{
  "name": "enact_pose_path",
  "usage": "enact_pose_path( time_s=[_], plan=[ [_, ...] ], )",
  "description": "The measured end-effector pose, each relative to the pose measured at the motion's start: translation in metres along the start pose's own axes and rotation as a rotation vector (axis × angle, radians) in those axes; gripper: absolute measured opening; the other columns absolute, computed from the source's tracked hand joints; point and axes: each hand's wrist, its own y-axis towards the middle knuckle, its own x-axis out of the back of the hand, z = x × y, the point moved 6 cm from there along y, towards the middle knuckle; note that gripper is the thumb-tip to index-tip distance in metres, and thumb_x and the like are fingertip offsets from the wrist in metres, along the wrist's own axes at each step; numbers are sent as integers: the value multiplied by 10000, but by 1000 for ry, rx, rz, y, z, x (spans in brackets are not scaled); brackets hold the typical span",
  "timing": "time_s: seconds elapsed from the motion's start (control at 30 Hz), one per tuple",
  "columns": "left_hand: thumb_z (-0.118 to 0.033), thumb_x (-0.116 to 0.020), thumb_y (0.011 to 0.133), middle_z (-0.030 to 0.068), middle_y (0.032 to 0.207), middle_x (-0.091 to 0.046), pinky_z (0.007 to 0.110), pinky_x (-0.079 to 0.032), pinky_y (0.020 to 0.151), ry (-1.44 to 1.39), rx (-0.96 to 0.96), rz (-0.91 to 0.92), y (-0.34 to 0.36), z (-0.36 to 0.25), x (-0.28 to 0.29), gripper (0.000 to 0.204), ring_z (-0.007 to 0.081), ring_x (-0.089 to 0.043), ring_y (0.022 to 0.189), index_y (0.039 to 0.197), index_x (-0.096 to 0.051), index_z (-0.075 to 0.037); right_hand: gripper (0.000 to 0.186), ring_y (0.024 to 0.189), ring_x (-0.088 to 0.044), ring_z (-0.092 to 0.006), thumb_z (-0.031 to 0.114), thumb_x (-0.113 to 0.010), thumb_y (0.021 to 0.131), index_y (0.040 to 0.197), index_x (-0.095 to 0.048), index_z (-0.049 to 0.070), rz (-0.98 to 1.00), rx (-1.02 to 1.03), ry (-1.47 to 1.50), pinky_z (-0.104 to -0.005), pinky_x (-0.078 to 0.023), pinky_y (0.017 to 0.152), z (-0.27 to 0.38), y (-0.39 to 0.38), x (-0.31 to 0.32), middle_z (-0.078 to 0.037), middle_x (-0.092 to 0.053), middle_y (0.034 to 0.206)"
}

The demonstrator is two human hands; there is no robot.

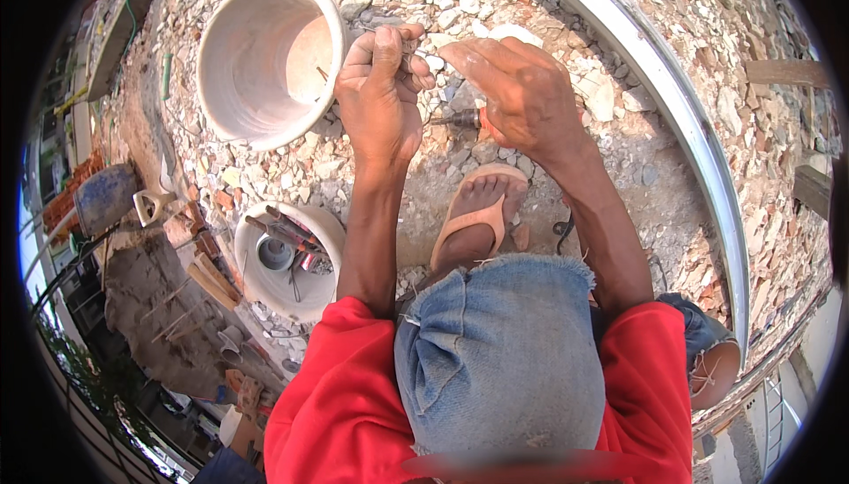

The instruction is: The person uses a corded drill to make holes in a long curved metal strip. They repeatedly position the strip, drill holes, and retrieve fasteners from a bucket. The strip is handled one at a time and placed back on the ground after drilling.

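Note:
My left hand [385, 86] is raised beside the large pale bucket [256, 64], its fingers curled round small, thin dark metal pieces [409, 57] that look like screws or nails. Facing it, my right hand [522, 95] has its fingers bent and pressed together; whatever they pinch is hidden. Below that hand shows a power drill [460, 119] with a dark chuck and an orange-red body, mostly covered by the hand and wrist. Whether the hand touches the drill I cannot tell.
A smaller pale bucket [305, 298] of hand tools stands by my left forearm. Broken stone and rubble [610, 165] cover the ground. A long shiny metal channel [676, 112] curves along the right. My sandalled foot [482, 205] is below my hands. Wood offcuts [212, 279] lie at left.

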Motion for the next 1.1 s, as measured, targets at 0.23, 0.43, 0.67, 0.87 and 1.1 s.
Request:
enact_pose_path(
  time_s=[0.23,0.43,0.67,0.87,1.1],
  plan=[
    [-163,-643,1046,100,1065,-648,241,-512,564,131,-103,-68,-12,3,3,213,88,-579,662,1085,-659,46,435,851,-654,-182,98,-678,815,1247,-714,138,36,24,-120,-345,-553,718,12,-15,-12,-16,-725,1131],
    [-182,-647,1043,26,919,-542,214,-357,478,411,-119,-67,-30,-8,8,229,52,-482,617,998,-652,42,433,859,-642,-165,132,-667,817,1244,-719,178,57,57,-162,-323,-556,718,0,-17,-10,21,-698,1177],
    [-242,-625,1054,-54,692,-465,197,-265,475,128,253,3,-36,-15,0,219,30,-400,584,949,-614,-50,549,848,-649,-183,61,-721,699,1234,-713,183,41,165,-165,-326,-554,709,-19,-12,-1,15,-695,1206],
    [-235,-597,1080,-32,696,-479,208,-259,455,515,-290,47,-34,-13,-7,218,12,-362,547,1008,-587,-29,410,742,-671,-210,56,-723,750,1147,-751,154,22,-177,220,-353,-548,644,-13,-1,13,-47,-737,945],
    [-215,-589,1084,-11,747,-500,204,-297,459,107,-262,-90,-31,12,3,194,31,-381,574,1046,-567,-26,330,666,-667,-200,46,-739,806,1131,-763,100,34,-74,204,-334,-508,585,20,-16,-4,-31,-708,784]
  ],
)
